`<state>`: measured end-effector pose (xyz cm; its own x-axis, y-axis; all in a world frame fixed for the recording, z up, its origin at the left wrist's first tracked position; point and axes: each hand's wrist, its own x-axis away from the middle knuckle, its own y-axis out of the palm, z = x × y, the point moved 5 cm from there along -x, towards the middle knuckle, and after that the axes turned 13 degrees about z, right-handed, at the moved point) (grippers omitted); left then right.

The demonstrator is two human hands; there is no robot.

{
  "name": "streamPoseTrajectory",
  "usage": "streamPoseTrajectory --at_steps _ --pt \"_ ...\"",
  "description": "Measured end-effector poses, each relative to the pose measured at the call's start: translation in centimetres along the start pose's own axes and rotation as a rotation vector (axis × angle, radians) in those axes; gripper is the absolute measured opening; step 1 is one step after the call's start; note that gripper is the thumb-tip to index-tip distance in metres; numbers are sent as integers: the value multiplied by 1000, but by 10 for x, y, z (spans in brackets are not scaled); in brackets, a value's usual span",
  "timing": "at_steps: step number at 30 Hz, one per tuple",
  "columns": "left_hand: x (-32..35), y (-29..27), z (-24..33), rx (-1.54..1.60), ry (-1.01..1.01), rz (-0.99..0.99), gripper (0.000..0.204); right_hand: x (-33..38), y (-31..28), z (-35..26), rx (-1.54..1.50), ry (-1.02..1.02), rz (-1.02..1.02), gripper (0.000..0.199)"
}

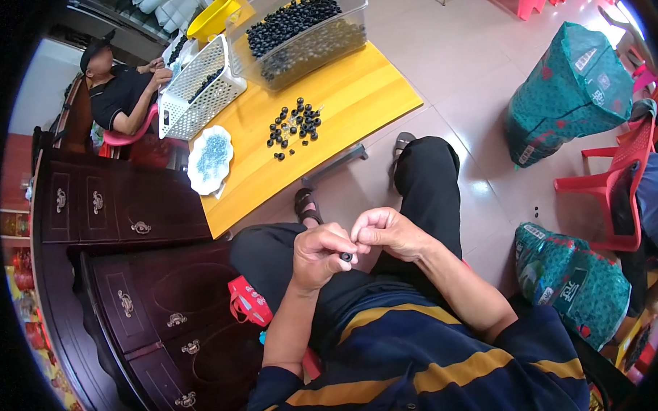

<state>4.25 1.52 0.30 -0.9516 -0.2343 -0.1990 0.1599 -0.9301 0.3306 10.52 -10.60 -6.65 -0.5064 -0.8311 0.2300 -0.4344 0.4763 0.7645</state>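
Above my lap, my left hand (pixel 322 256) is closed around a small round black piece (pixel 346 257) with a hole in its end. My right hand (pixel 389 231) meets it, thumb and forefinger pinched together at the left fingertips. Whatever the right fingers pinch is too small to make out. Beyond my knees, a loose group of similar black pieces (pixel 308 121) lies on the yellow wooden table (pixel 368 84), with tiny clear bits among them. A white scalloped dish (pixel 195 182) of small pale-blue pieces sits at the table's left edge.
A clear bin (pixel 295 69) full of black pieces and a white perforated basket (pixel 174 117) stand on the table, near a yellow bowl (pixel 214 17). Dark wooden drawers (pixel 150 284) flank my left. Teal bags (pixel 564 88) and a red chair (pixel 618 181) are right. Another person (pixel 122 97) sits far left.
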Motion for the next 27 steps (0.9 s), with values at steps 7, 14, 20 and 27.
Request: streamPoseTrajectory --at_steps 7,14,20,27 --pt "-8 5 18 83 21 4 20 -8 2 5 85 22 103 19" --pt "-6 -51 -29 -157 -551 243 25 -9 -41 14 -97 45 467 16" --pt "13 -133 -52 -500 -862 62 22 -12 -46 18 -366 163 476 14" --pt "-172 -210 118 -416 -126 583 48 -11 -48 19 -388 151 469 16"
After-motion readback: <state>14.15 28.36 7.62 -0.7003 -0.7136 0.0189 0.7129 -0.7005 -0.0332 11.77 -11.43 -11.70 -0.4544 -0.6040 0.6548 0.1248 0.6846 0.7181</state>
